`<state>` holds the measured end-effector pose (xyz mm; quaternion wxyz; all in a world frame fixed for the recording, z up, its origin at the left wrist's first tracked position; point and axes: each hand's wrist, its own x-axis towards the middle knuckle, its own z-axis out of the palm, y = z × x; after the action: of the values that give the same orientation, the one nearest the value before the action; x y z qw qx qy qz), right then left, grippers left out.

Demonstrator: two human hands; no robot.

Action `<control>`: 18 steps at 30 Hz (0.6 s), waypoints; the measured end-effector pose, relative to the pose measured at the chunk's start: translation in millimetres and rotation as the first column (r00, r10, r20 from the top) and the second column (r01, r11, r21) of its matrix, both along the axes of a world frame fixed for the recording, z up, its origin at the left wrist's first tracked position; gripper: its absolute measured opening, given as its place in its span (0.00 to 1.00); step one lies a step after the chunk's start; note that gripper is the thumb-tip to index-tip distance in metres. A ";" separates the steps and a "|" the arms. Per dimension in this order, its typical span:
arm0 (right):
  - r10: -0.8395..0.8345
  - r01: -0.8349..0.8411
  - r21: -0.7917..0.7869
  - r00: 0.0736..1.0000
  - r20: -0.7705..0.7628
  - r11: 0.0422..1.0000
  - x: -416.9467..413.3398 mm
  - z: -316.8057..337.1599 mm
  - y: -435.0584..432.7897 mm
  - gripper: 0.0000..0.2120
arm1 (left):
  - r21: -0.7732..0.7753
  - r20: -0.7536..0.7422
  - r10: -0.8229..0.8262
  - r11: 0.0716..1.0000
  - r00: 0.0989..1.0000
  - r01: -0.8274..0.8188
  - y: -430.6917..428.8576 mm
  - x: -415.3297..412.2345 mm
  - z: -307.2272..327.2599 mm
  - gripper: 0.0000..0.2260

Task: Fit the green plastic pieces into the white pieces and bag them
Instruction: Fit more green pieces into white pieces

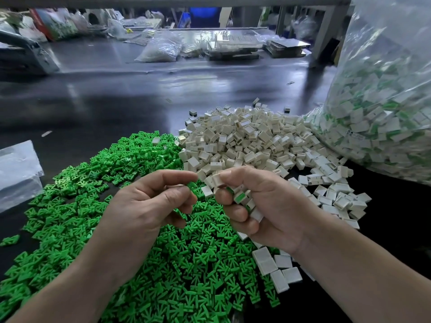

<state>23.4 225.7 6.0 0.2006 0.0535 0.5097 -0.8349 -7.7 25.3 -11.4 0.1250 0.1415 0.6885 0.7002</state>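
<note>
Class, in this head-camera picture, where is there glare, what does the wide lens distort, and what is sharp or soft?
Head view: overhead light glares off the dark tabletop and the clear bag; head view, the wide lens stretches things toward the corners; head view, the left hand, right hand, green pieces and white pieces are sharp, the far clutter soft.

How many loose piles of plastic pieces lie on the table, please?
2: a pile of flat green plastic pieces front-left; a pile of white boxy plastic pieces behind-right.

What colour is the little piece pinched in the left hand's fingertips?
The piece in the left hand is bright green, clearest in the head view.
</note>
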 end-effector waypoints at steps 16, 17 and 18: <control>-0.039 0.122 0.343 0.970 -0.238 0.931 11.4 0.2 -12.0 0.08 | 0.222 0.117 0.009 0.974 0.993 -0.035 10.0 8.2 2.8 0.03; -0.040 0.134 0.361 0.966 -0.256 0.923 11.5 -0.2 -11.6 0.08 | 0.221 0.117 0.011 0.975 0.993 -0.037 11.0 9.1 3.3 0.04; -0.039 0.146 0.379 0.960 -0.277 0.914 11.4 -0.5 -11.2 0.08 | 0.220 0.113 0.017 0.975 0.993 -0.042 11.7 9.6 3.0 0.04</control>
<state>34.8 214.5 5.5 0.0761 0.0059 0.6867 -0.7230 2.0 37.0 -8.4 0.1361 0.1055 0.6000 0.7812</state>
